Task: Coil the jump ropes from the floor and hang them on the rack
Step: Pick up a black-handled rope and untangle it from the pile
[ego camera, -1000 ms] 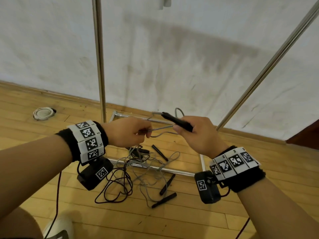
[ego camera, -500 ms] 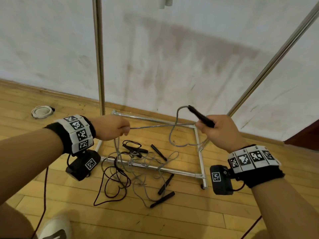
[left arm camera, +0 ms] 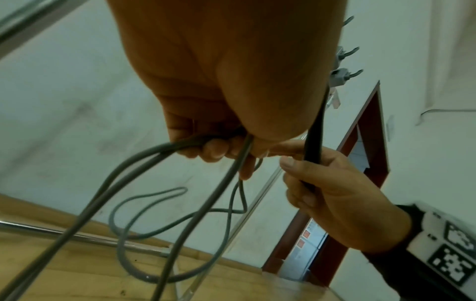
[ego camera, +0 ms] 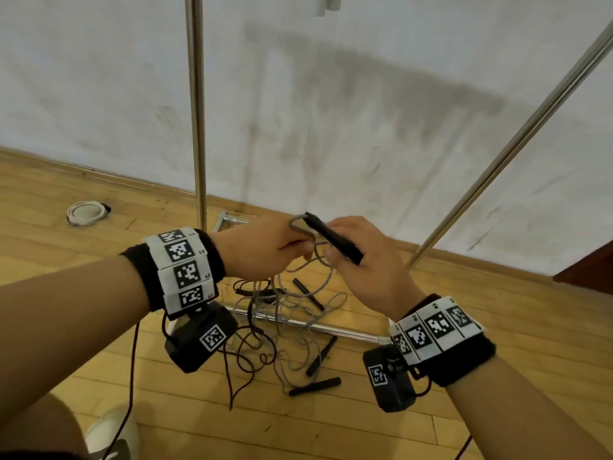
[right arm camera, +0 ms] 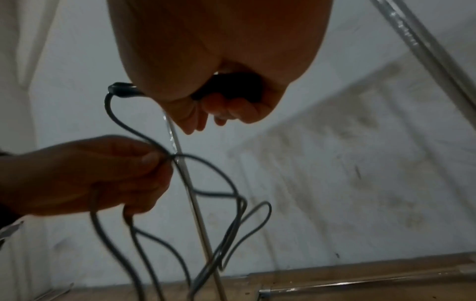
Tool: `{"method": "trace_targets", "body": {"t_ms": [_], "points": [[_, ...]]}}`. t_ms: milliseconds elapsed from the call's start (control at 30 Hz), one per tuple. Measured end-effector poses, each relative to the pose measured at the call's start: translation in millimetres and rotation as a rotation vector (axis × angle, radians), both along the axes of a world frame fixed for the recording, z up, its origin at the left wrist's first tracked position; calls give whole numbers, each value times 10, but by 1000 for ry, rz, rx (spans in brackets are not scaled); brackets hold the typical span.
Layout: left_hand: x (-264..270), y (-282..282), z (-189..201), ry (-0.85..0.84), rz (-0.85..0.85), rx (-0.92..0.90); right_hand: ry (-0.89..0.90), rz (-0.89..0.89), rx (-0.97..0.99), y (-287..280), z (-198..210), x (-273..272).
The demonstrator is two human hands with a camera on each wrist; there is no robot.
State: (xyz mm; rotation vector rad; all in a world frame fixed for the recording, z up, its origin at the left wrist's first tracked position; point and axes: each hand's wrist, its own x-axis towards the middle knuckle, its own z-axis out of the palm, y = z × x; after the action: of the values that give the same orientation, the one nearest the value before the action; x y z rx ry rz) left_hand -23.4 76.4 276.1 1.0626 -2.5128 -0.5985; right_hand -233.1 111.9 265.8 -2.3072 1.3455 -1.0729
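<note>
My right hand (ego camera: 351, 257) grips the black handle (ego camera: 331, 239) of a grey jump rope at chest height. The grey cord (ego camera: 318, 260) leaves the handle's far tip, bends back and passes into my left hand (ego camera: 265, 250), which pinches it close beside the right. In the left wrist view my left hand (left arm camera: 219, 146) holds several strands of grey cord (left arm camera: 128, 167), with the handle (left arm camera: 313, 146) to the right. In the right wrist view the handle (right arm camera: 231, 87) sits in my curled fingers and loops of cord (right arm camera: 213, 191) hang below. More ropes lie tangled on the floor (ego camera: 282, 313), a dark red one (ego camera: 245, 356) among them.
The metal rack has an upright pole (ego camera: 195, 111), a slanted pole (ego camera: 517, 137) and a base bar (ego camera: 318, 323) over which the ropes lie. Loose black handles (ego camera: 315, 386) rest on the wood floor. A white ring (ego camera: 87, 212) sits by the wall. My shoe (ego camera: 112, 433) is at bottom left.
My hands were spread apart with the cord stretched between them; now they have come together, and the left hand brings a new loop of grey cord to the handle.
</note>
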Motion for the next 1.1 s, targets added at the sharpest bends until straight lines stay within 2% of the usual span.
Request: {"method": "trace_targets", "body": {"t_ms": [67,233,400,567,700,833,967,1100], "points": [[13,22,31,65,-27,17,-4,53,80,24,-2,43],[85,-13,-36,21,-42,62,110,-41,156,-14,6,5],[194,-115,-217,-106,14,120,6,-125,96,-77,95,-117],[568,-247,-494,-368,117,192,-222,-371,2,-199,225,-582],[769,-285,-555,-380,172,181,-189,-440,114,-227,117,-883],[668,-219,-488,-307,135,175,-52,-429,171,-212,1,-861],[443,-135,-335,-183,121,159,-158,-368,197,-188,2,-633],[196,-32,-214,-166,38,109,-146,-164,252,-72,-68,-286]]}}
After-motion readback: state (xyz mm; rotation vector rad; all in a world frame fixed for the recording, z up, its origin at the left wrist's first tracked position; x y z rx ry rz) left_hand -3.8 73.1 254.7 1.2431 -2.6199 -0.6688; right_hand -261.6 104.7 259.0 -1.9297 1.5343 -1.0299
